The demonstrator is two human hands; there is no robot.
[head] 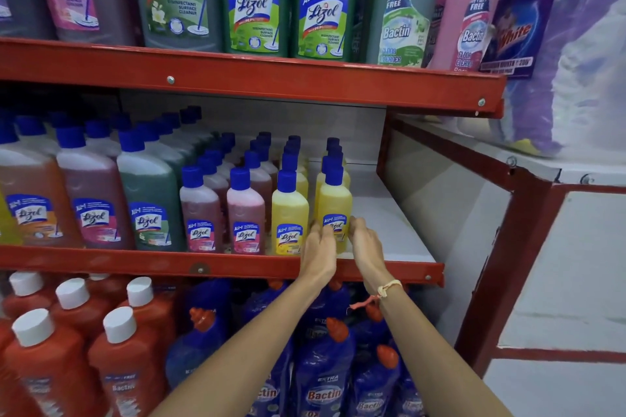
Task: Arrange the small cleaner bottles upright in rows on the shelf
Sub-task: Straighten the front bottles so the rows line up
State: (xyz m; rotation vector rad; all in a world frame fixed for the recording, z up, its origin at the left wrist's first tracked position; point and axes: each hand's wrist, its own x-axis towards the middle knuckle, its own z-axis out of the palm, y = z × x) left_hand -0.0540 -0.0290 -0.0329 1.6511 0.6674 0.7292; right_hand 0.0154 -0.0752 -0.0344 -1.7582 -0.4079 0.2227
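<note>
Small blue-capped cleaner bottles stand upright in rows on the middle shelf (237,264). Two rows hold pink bottles (245,210) and two hold yellow ones. The front yellow bottle (334,200) of the rightmost row stands near the shelf's front edge. My left hand (318,249) cups its lower left side and my right hand (364,242) cups its lower right side, both touching it. Another yellow bottle (289,213) stands just left of it.
Larger bottles (149,200) fill the left of the same shelf. White shelf surface (382,227) lies bare to the right of the yellow rows, up to the red frame post (491,281). Big bottles stand on the shelf above, red and blue bottles below.
</note>
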